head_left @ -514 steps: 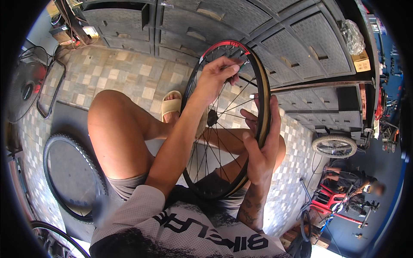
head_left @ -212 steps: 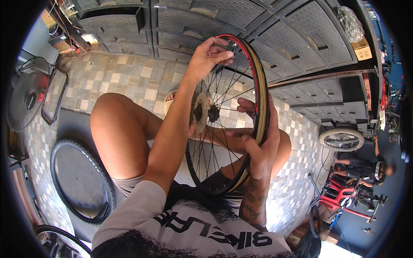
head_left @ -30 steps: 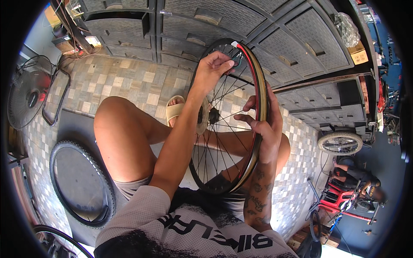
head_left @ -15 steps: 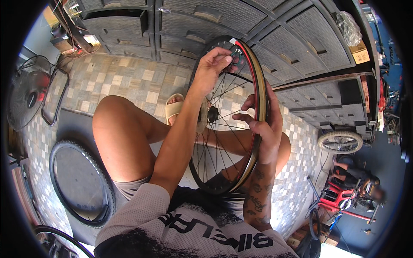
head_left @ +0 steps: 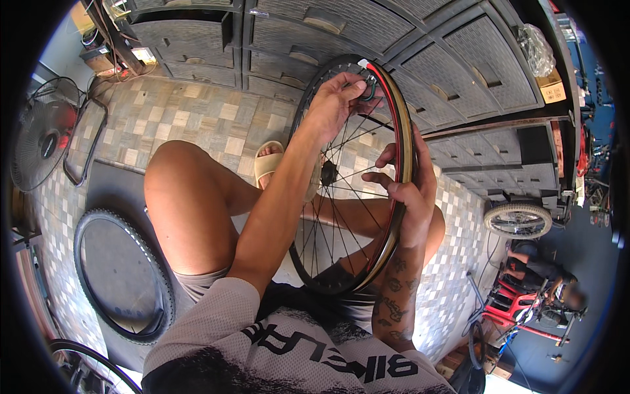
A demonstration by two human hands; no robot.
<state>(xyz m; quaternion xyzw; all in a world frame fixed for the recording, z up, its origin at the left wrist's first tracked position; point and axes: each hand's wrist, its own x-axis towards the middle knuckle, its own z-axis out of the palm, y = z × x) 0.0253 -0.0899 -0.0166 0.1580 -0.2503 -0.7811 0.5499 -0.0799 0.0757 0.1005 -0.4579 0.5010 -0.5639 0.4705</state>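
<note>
A spoked bicycle wheel (head_left: pixel 328 276) with a black rim, a red stripe and a tan edge stands upright between my knees. My left hand (head_left: pixel 338 98) is closed on a small green spoke tool (head_left: pixel 369 87) at the top of the rim, pressed against a spoke end. My right hand (head_left: pixel 408 190) grips the rim's right side, thumb and fingers wrapped around it, fingertips among the spokes. The hub (head_left: pixel 327 173) shows behind my left forearm.
A loose black tyre (head_left: pixel 121 276) lies on the tiled floor at my left, beside a floor fan (head_left: pixel 44 141). Grey drawer cabinets (head_left: pixel 420 46) line the far side. A small wheel (head_left: pixel 518 220) and a seated person (head_left: pixel 548 289) with a red bike stand are at the right.
The wheel has been turned in small steps and tilted a little. My left hand stays at the top of the rim, working the tool; my right hand keeps its hold.
</note>
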